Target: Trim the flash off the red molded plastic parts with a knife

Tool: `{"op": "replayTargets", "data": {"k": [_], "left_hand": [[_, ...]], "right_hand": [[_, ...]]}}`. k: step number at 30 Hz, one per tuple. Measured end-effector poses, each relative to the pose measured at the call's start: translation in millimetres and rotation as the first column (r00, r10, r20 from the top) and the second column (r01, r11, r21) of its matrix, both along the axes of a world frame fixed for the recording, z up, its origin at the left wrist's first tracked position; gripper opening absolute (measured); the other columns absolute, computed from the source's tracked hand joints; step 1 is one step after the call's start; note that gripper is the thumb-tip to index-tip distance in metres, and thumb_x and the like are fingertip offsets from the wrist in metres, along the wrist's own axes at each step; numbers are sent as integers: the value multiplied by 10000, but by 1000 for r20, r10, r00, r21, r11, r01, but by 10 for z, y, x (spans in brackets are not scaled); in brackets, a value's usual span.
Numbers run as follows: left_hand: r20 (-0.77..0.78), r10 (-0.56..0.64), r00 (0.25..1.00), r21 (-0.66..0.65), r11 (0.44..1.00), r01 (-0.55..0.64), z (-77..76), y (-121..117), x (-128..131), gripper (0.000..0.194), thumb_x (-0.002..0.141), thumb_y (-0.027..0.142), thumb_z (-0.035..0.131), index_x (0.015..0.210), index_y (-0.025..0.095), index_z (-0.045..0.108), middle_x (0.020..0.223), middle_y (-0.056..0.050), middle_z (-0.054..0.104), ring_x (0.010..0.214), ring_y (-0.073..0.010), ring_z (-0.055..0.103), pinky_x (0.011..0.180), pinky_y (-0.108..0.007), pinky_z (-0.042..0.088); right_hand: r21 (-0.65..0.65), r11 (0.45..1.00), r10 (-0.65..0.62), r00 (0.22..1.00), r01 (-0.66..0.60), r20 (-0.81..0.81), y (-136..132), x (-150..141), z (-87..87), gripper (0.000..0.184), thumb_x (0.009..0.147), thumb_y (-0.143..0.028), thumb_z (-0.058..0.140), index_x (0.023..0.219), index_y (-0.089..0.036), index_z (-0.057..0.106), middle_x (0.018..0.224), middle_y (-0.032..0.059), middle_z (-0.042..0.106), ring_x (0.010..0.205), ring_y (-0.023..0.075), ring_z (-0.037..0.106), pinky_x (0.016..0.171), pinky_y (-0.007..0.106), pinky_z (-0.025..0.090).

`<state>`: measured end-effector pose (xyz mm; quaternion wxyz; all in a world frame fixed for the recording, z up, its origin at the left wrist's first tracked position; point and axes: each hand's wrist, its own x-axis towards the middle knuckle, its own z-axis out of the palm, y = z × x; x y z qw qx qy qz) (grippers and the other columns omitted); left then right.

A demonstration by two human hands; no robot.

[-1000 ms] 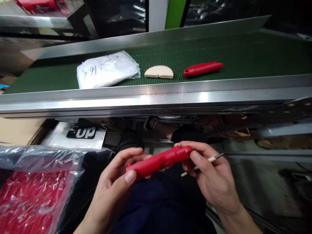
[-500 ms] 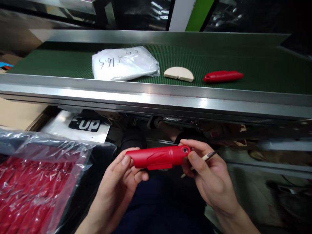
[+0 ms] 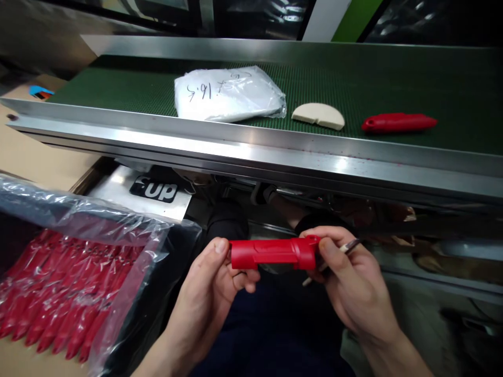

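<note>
Between my hands, above my lap, lies a red plastic tube-shaped part, held level with its holed lug at the right end. My left hand pinches its left end between thumb and fingers. At the lug end, my right hand grips the part with thumb and fingertips. A thin pale stick-like tool with a dark tip is also tucked among the right hand's fingers; its kind I cannot make out. A second red part rests on the green conveyor belt beyond.
On the green belt lie a white plastic-wrapped packet with handwriting and a cream half-round block. The belt's metal edge runs across in front of me. At left stands a plastic-lined box holding many red parts.
The red part has been rolled about its length, so the lug's hole no longer faces me. Both hands keep their hold. The whole view has shifted, with the scene sliding right.
</note>
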<state>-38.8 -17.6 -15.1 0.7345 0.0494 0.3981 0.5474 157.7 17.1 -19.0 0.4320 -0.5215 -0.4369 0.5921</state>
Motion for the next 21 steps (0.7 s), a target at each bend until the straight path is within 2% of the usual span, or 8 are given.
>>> {"op": "replayTargets", "data": {"k": [8, 12, 18, 21], "left_hand": [[-25, -59, 998, -68, 996, 57, -26, -28, 26, 293, 940, 414, 573, 880, 128, 550, 823, -87, 623, 616, -139, 565, 597, -239, 495], [-45, -69, 997, -71, 995, 66, -35, -29, 34, 291, 946, 419, 560, 889, 134, 542, 833, -85, 616, 632, -146, 570, 607, -251, 493], [-177, -46, 983, 44, 998, 54, -42, -44, 68, 269, 946, 394, 567, 815, 168, 503, 819, -61, 607, 711, -191, 610, 608, -270, 497], [-243, -32, 969, 61, 997, 49, -33, -49, 97, 295, 942, 421, 569, 809, 164, 511, 807, -60, 593, 699, -202, 624, 604, -280, 502]], "right_hand": [[-35, 999, -12, 1000, 12, -4, 16, -10, -2, 162, 922, -427, 620, 975, -277, 653, 811, -16, 634, 589, 74, 546, 494, 161, 443], [-11, 1000, -17, 1000, 17, -7, 7, 3, -13, 154, 921, -417, 623, 980, -278, 653, 833, -12, 644, 596, 80, 548, 491, 169, 439], [-6, 999, -49, 999, 50, 13, -30, 79, -45, 186, 908, -399, 639, 1026, -257, 660, 910, 23, 665, 632, 110, 571, 491, 198, 440], [-20, 996, -81, 996, 82, 31, -40, 135, -70, 206, 890, -394, 661, 1035, -248, 678, 953, 45, 677, 667, 126, 592, 493, 202, 442]]}}
